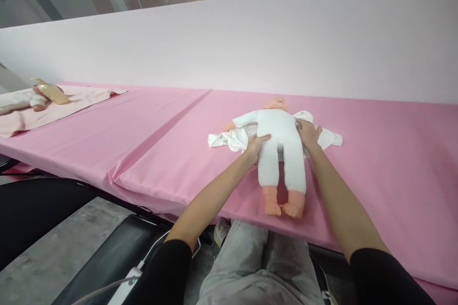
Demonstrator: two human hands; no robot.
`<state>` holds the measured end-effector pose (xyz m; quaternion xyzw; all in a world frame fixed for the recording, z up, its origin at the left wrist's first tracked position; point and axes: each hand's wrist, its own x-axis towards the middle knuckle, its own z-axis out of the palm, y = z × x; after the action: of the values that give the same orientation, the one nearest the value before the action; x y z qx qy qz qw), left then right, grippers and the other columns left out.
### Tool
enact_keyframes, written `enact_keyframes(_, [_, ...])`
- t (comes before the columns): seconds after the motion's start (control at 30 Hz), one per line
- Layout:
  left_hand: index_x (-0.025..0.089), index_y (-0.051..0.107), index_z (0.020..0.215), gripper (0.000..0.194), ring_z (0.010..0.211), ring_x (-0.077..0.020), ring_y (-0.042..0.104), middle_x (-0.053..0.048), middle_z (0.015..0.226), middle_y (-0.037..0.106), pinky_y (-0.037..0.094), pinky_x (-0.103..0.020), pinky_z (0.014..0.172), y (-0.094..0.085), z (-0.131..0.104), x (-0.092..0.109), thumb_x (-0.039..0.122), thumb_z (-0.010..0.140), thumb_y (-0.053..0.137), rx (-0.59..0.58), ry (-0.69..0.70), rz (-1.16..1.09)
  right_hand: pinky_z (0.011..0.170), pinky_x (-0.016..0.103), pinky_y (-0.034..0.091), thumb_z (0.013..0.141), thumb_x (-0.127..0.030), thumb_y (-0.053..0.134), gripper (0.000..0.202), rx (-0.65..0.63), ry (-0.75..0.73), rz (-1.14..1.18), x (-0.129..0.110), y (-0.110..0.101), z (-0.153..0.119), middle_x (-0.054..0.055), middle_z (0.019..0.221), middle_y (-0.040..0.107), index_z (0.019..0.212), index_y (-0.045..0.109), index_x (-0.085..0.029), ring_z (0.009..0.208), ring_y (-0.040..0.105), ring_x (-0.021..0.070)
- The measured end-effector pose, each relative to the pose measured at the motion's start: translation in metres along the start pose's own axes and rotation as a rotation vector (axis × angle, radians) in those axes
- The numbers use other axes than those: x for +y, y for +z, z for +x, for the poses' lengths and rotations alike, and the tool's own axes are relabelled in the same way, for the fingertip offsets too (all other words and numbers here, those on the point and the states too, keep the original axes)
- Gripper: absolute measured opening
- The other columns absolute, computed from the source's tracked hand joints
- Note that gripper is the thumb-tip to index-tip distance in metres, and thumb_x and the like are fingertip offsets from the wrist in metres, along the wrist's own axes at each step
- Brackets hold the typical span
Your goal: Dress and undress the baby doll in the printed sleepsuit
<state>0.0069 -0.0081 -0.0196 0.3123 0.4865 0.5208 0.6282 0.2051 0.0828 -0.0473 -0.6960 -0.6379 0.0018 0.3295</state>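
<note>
A baby doll (pixel 281 128) with a white cloth body lies on its back, feet toward me and head toward the wall. Beneath it a white baby garment (pixel 236 140) is spread, with parts sticking out on both sides. My left hand (pixel 255 147) grips the doll's hip on the left, thumb on top and the other fingers mostly hidden. On the opposite side, my right hand (pixel 308 133) is closed against the doll's waist, over the garment; its fingertips are partly hidden. The doll's arm on the left stretches outward, while the one on the right is hidden.
A pink sheet (pixel 171 119) covers the long table, which backs onto a white wall (pixel 229 47). At far left, another doll (pixel 21 100) and a pump bottle (pixel 53 93) lie on a pale pink cloth (pixel 86 97). Below is a black chair (pixel 118 252) with a white power strip (pixel 125 288).
</note>
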Motion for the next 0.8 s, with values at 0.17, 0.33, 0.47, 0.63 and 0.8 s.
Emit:
enact_keyframes(0.17, [0.014,0.063,0.085,0.024,0.063,-0.0162,0.061,-0.006,0.077,0.067,0.053,-0.035,0.069,-0.007,0.004,0.001,0.018,0.063,0.072,-0.004,0.053,-0.019,0.108,0.054,0.013,0.086,-0.020,0.032,0.045,0.005,-0.032,-0.127,-0.001,0.002,-0.008,0.009,0.128,0.055,0.125,0.054,-0.020,0.121,0.044,0.0224])
enact_keyframes(0.33, [0.014,0.064,0.083,0.025,0.061,-0.0162,0.061,-0.006,0.075,0.067,0.052,-0.032,0.063,-0.011,0.004,0.000,0.018,0.061,0.073,0.001,0.062,-0.047,0.109,0.056,0.008,0.086,-0.014,0.030,0.046,-0.016,0.004,-0.215,-0.004,0.004,-0.005,0.011,0.127,0.054,0.127,0.051,-0.018,0.121,0.042,0.0230])
enact_keyframes(0.47, [0.014,0.064,0.082,0.024,0.059,-0.0153,0.060,-0.005,0.072,0.067,0.051,-0.031,0.061,-0.014,0.001,0.000,0.015,0.061,0.073,0.016,0.073,-0.078,0.108,0.059,0.007,0.086,-0.012,0.027,0.044,-0.017,0.029,-0.257,-0.005,0.003,-0.004,0.012,0.124,0.055,0.120,0.055,-0.016,0.119,0.043,0.0246])
enact_keyframes(0.63, [0.013,0.064,0.083,0.024,0.059,-0.0163,0.061,-0.005,0.070,0.068,0.053,-0.033,0.066,-0.022,0.002,0.002,0.013,0.060,0.073,0.023,0.073,-0.096,0.107,0.060,0.011,0.084,-0.008,0.027,0.046,-0.050,0.024,-0.302,-0.004,0.002,-0.006,0.013,0.125,0.054,0.120,0.054,-0.014,0.121,0.040,0.0257])
enact_keyframes(0.8, [0.012,0.065,0.084,0.023,0.059,-0.0169,0.062,-0.006,0.073,0.068,0.053,-0.034,0.067,-0.034,0.008,0.008,0.013,0.062,0.072,0.013,0.066,-0.090,0.104,0.065,0.013,0.084,-0.009,0.028,0.047,-0.101,0.086,-0.342,0.000,0.003,-0.006,0.015,0.130,0.049,0.126,0.050,-0.013,0.125,0.035,0.0279])
